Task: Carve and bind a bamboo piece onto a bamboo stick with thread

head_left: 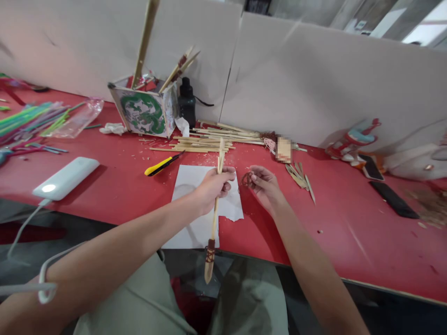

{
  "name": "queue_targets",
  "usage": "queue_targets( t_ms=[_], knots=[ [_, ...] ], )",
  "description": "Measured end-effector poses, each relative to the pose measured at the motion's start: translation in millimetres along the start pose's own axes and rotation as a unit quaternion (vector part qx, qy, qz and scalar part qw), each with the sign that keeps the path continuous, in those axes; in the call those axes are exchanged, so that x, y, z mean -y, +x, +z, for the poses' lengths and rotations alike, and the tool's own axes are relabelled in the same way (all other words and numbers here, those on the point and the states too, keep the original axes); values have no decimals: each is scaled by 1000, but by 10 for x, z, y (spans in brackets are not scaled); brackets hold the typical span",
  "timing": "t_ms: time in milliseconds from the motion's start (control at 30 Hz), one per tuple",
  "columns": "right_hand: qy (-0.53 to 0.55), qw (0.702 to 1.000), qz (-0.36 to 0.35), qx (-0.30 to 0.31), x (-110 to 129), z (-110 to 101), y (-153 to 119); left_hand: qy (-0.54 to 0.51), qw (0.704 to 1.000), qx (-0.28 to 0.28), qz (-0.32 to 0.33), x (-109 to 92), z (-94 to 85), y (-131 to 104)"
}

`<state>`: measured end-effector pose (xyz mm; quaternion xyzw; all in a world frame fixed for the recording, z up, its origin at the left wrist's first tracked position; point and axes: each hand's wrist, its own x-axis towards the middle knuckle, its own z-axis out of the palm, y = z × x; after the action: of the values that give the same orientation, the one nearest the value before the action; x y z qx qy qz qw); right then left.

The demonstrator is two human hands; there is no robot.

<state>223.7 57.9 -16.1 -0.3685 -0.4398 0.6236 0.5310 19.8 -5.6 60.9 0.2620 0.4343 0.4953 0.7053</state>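
Observation:
My left hand (213,188) is closed round a thin wooden stick (213,223) above the paper. The stick's near end carries a pointed wooden tip (208,272), bound on with brown cord, hanging past the table edge. At its far end the stick looks split, or has thin slats laid along it. My right hand (264,186) pinches a small tangle of brown cord (246,179), to the right of the stick and apart from it. White paper sheets (188,223) lie under my left hand. A yellow and black utility knife (159,166) rests left of the paper.
Bundles of wooden sticks (195,144) lie behind the paper. A dragon-patterned box (143,111) and a black bottle (186,102) stand against the partition. A white power bank (66,177) with a cable sits left; leaf-like wooden pieces (300,179) and a phone (370,167) lie right.

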Motion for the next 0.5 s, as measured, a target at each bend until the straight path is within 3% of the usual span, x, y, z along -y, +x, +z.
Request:
queue_targets(
  t_ms=[100,267,333,400,500],
  knots=[
    [18,999,17,28,4,7,-29,46,999,-4,-10,96,9,56],
    [26,997,18,75,5,40,-70,113,992,61,-9,266,2,105],
    [22,997,13,75,6,57,-72,119,991,59,-11,279,16,77],
    [23,998,-2,50,3,54,-51,102,994,42,-15,248,36,37],
    [38,997,-40,-53,-7,-15,25,66,997,35,-11,146,48,-8]
  ],
)
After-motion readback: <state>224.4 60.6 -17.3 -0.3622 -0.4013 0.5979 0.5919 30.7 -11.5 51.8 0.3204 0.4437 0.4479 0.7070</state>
